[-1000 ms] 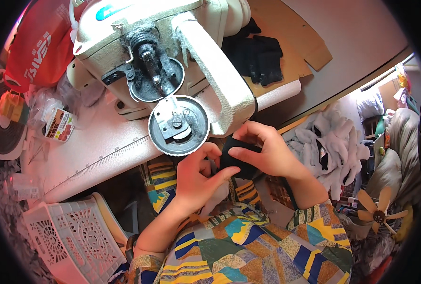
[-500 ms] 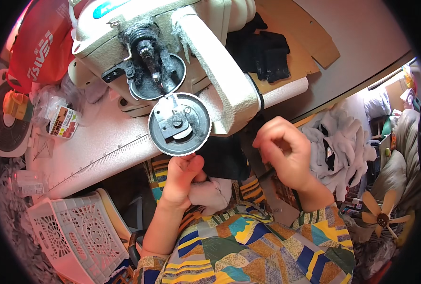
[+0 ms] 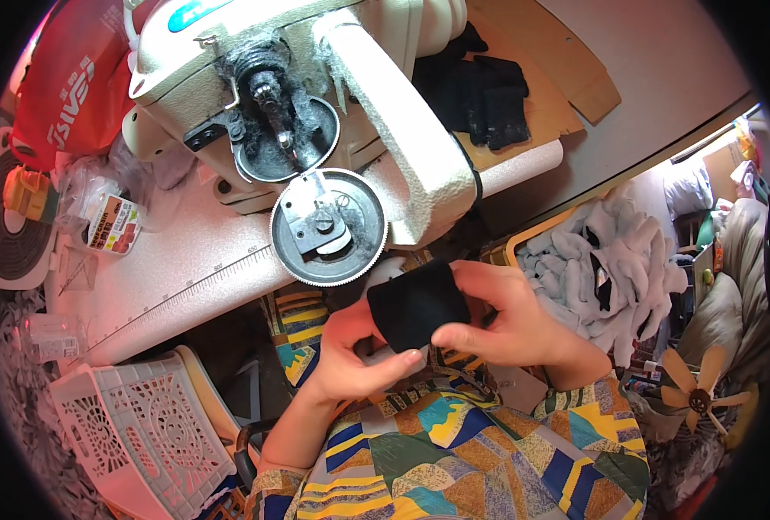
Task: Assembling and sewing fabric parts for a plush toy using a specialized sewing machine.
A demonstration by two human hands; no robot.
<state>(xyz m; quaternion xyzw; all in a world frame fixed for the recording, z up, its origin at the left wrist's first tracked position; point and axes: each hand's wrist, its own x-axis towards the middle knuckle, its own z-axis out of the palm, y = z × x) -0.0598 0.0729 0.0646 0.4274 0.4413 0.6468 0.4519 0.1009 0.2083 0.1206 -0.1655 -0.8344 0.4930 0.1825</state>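
Observation:
Above my lap, just below the sewing machine's toothed discs, a folded black cloth piece (image 3: 418, 307) is held between both hands. My left hand (image 3: 355, 354) grips its left side, with the thumb stretched along the lower edge. On the right side my right hand (image 3: 499, 314) has fingers behind the cloth and its thumb at the lower corner. Some pale grey fabric (image 3: 385, 270) shows behind the black cloth, partly hidden. The lint-covered sewing machine (image 3: 402, 130) has a lower toothed disc (image 3: 331, 227) close above my hands.
A pile of pale grey fabric pieces (image 3: 606, 269) fills a yellow-edged container at the right. Black cloth pieces (image 3: 489, 95) lie on cardboard behind the machine arm. At left are a white plastic crate (image 3: 142, 425), a red bag (image 3: 77, 82) and a clear container (image 3: 112, 225).
My right hand has come down and left onto the black cloth. My left hand has moved slightly right and down. The cloth is now raised between both hands, away from the discs.

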